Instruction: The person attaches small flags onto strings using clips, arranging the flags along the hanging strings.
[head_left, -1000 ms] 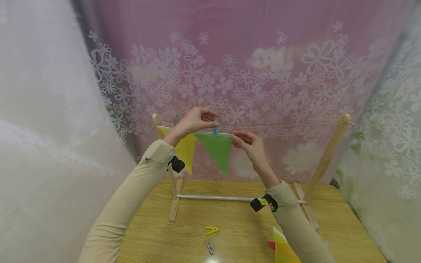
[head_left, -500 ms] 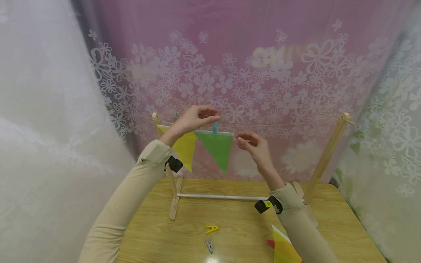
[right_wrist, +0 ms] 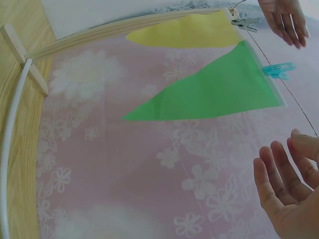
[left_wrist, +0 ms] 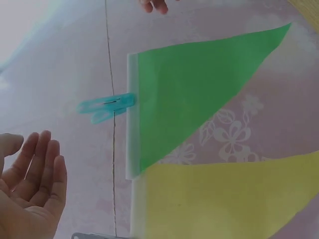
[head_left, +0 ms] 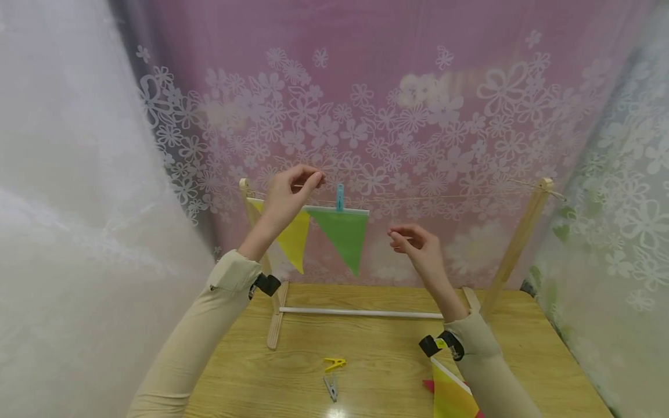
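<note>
A green triangular pennant (head_left: pixel 342 235) hangs from the string (head_left: pixel 418 198), held at its white top edge by a light blue clothespin (head_left: pixel 340 197). Left of it hangs a yellow pennant (head_left: pixel 294 241), partly behind my left hand (head_left: pixel 287 194); a grey metal clothespin (right_wrist: pixel 245 22) at its top shows in the right wrist view. My left hand is up left of the blue clothespin, holding nothing, its fingers relaxed and apart from the clip in the left wrist view. My right hand (head_left: pixel 420 249) hovers right of the green pennant, fingers loosely bent with nothing in them.
A wooden post stands at the left, another post (head_left: pixel 517 249) at the right, joined low by a white rod (head_left: pixel 360 313). On the table (head_left: pixel 292 377) lie a yellow clothespin (head_left: pixel 334 364), a grey clothespin (head_left: pixel 331 388) and more pennants (head_left: pixel 450 395), partly under my right sleeve.
My left hand has let go of the blue clothespin and drawn back left. My right hand has released the green pennant's corner and moved right and down. The green pennant stays hanging.
</note>
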The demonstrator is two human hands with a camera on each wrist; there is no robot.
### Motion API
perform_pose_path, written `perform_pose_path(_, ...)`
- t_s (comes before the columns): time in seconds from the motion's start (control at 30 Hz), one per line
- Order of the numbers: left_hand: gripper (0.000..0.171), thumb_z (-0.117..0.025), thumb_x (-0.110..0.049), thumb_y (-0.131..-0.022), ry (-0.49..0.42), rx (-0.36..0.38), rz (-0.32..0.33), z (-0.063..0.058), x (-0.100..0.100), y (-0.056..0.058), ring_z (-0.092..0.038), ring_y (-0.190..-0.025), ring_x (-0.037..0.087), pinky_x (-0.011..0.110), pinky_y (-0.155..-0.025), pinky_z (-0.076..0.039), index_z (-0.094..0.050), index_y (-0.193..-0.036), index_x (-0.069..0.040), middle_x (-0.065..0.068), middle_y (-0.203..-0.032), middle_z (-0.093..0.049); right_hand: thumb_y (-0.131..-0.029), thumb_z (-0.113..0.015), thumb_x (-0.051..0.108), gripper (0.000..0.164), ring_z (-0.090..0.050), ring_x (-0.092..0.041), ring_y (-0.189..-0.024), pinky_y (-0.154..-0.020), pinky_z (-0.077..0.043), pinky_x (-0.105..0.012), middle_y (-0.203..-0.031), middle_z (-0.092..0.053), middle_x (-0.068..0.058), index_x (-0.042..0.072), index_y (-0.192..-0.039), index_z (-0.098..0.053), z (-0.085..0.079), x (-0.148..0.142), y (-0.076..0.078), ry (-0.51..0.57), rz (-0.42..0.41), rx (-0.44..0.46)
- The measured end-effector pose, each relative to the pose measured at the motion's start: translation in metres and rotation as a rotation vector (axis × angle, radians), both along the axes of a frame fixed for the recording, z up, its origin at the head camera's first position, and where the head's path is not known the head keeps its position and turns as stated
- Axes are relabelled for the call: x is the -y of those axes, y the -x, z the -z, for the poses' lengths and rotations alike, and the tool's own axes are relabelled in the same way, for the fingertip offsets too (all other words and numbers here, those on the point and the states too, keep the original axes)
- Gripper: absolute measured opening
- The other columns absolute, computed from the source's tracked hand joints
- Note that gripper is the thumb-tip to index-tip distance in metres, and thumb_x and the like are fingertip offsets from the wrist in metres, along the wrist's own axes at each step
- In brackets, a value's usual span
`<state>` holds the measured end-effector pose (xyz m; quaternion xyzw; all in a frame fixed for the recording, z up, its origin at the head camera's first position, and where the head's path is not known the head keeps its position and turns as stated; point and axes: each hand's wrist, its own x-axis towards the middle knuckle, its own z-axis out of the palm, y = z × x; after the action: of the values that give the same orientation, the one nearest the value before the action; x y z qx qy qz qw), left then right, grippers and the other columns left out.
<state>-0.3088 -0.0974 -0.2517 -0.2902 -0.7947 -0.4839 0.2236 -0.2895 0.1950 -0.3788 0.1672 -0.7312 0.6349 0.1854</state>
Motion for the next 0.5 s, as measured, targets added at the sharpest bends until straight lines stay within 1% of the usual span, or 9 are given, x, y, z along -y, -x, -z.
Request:
perform_pose_path(0.03,0.024,-0.060,-0.023,-0.105,-0.010,-0.008,0.003,0.003,0.001,-0.003,-0.070,-0.099,0.019,0.035,-0.090,-0.057,-0.073,-0.113,-0.005,0.009,-0.108,-0.074,-0.100,-0.067,0.014,0.027,-0.072,-0.009,-0.084,-0.078,-0.060,-0.024,-0.114,-0.071,-0.023,-0.005,-0.119,-0.068,0.003,-0.001,-0.002,0.004,0.002,-0.009)
perform_pose_path(0.1,0.023,-0.059,-0.024,-0.105,-0.002,-0.021,-0.012,0.010,0.005,-0.008,-0.070,-0.094,0.017,0.034,-0.087,-0.058,-0.074,-0.109,-0.006,0.007,-0.102,-0.075,-0.100,-0.066,0.013,0.025,-0.072,-0.009,-0.082,-0.077,-0.060,-0.025,-0.111,-0.071,-0.022,-0.004,-0.118,-0.069,0.010,-0.004,-0.007,0.015,0.008,-0.024)
perform_pose_path(0.23,0.023,-0.059,-0.024,-0.105,0.036,-0.052,-0.049,0.030,0.008,-0.017,-0.071,-0.088,0.015,0.033,-0.081,-0.059,-0.075,-0.103,-0.008,0.004,-0.096,-0.076,-0.101,-0.065,0.012,0.023,-0.072,-0.015,-0.080,-0.076,-0.061,-0.027,-0.105,-0.073,-0.020,-0.005,-0.115,-0.069,0.024,-0.009,-0.015,0.045,0.039,-0.041)
perform_pose_path(0.37,0.021,-0.060,-0.021,-0.104,0.060,-0.068,-0.050,0.056,0.008,-0.024,-0.072,-0.084,0.020,0.035,-0.077,-0.060,-0.075,-0.100,-0.007,0.004,-0.092,-0.076,-0.100,-0.065,0.012,0.022,-0.072,-0.020,-0.079,-0.075,-0.061,-0.027,-0.101,-0.073,-0.018,-0.006,-0.113,-0.070,0.037,-0.014,-0.023,0.091,0.079,-0.019)
perform_pose_path(0.43,0.020,-0.060,-0.021,-0.104,0.065,-0.052,-0.039,0.071,0.007,-0.026,-0.072,-0.083,0.022,0.036,-0.076,-0.060,-0.075,-0.099,-0.008,0.004,-0.091,-0.076,-0.100,-0.065,0.012,0.022,-0.072,-0.021,-0.079,-0.075,-0.061,-0.027,-0.100,-0.074,-0.014,-0.006,-0.112,-0.070,0.044,-0.017,-0.028,0.106,0.095,-0.003)
perform_pose_path(0.5,0.021,-0.060,-0.020,-0.105,0.057,-0.019,-0.017,0.087,0.006,-0.029,-0.072,-0.082,0.023,0.036,-0.076,-0.061,-0.075,-0.099,-0.008,0.004,-0.090,-0.076,-0.100,-0.065,0.010,0.021,-0.072,-0.021,-0.079,-0.074,-0.061,-0.026,-0.098,-0.074,-0.010,-0.007,-0.111,-0.069,0.052,-0.021,-0.032,0.109,0.106,0.007)
